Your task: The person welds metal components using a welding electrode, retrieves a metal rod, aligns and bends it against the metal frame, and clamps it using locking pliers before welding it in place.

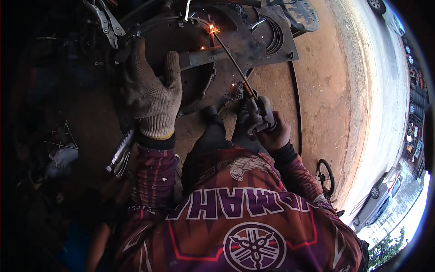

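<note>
My right hand [277,132], bare, is closed round a welding electrode holder [259,114]. A thin welding rod [233,60] runs up and left from the holder. At its tip a bright orange arc with sparks [212,29] glows against metal on the dark steel work table [253,43]. My left hand [154,93] wears a knitted work glove. Its thumb stands apart from the fingers, over the table's left side. Beside that thumb lies a flat metal bar [204,57]; whether they touch I cannot tell. Curved thin rods [209,81] lie around the bar.
Locking pliers [106,22] are at the table's far left. Another metal tool [120,156] sits beside my left forearm. Coiled rod [273,36] lies on the table's right. A bicycle wheel [325,177] and parked car [378,197] stand right. Another person's arm [97,247] shows lower left.
</note>
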Demonstrator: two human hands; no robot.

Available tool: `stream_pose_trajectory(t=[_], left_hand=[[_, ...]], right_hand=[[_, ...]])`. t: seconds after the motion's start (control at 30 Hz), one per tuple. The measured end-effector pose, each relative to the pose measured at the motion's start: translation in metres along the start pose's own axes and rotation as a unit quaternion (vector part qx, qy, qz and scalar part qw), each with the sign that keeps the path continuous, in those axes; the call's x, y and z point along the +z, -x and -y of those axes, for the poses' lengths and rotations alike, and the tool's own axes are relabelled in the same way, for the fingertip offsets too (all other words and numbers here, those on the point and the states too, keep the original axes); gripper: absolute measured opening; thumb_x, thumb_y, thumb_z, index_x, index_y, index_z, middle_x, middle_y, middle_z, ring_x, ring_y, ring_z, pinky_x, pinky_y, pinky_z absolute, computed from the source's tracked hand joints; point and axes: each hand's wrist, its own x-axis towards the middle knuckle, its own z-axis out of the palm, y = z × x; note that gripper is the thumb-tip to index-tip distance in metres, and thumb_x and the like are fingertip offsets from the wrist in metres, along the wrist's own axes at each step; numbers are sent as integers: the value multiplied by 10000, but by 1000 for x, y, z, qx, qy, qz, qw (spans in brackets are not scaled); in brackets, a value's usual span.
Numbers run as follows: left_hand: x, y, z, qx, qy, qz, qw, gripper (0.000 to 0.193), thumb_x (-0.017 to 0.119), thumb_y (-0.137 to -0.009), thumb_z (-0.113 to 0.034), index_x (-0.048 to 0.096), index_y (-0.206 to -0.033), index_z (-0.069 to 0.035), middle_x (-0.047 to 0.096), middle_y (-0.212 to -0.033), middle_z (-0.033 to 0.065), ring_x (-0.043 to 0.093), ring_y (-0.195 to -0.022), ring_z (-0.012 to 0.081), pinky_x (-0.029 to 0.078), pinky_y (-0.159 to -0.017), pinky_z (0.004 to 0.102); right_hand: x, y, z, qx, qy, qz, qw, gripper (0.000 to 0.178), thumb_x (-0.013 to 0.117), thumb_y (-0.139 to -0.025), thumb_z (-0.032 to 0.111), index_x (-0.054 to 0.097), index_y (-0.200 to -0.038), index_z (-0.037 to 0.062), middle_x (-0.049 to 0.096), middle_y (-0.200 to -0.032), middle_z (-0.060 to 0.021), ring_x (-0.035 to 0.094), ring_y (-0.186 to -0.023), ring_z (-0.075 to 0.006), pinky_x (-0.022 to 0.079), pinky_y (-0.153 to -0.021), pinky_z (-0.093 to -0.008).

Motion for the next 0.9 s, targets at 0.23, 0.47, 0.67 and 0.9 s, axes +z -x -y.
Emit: stream_pose_trajectory(t=[0.23,0.47,0.67,0.9], left_hand=[[14,-7,-12,4,-19,-2,1000,561,723,-866,-372,573,-1240,18,654,-1148,218,655,-1042,362,526,-897,432],[21,-10,-12,0,-20,-1,1000,562,716,-872,-372,565,-1251,16,653,-1144,218,654,-1046,360,531,-889,429],[18,-9,-10,11,-22,0,1000,548,721,-873,-345,561,-1252,18,654,-1142,216,656,-1046,360,537,-886,427],[23,-11,-13,15,-27,-8,999,542,720,-878,-344,566,-1243,25,655,-1143,218,665,-1033,357,545,-879,421]], right_hand=[[-9,-19,-3,11,31,2,999,481,828,-623,205,620,-1030,55,680,-833,-164,700,-788,-351,552,-694,-414],[-9,-31,-7,-5,-1,-15,1000,455,818,-633,187,617,-1019,53,685,-807,-160,712,-758,-340,564,-676,-400],[-7,-29,-4,-13,6,-19,1000,443,811,-640,180,612,-1014,50,681,-798,-164,710,-753,-340,560,-667,-403],[-9,-34,-5,-8,3,-19,1000,439,816,-644,197,613,-1005,50,678,-792,-168,708,-749,-342,555,-657,-405]])
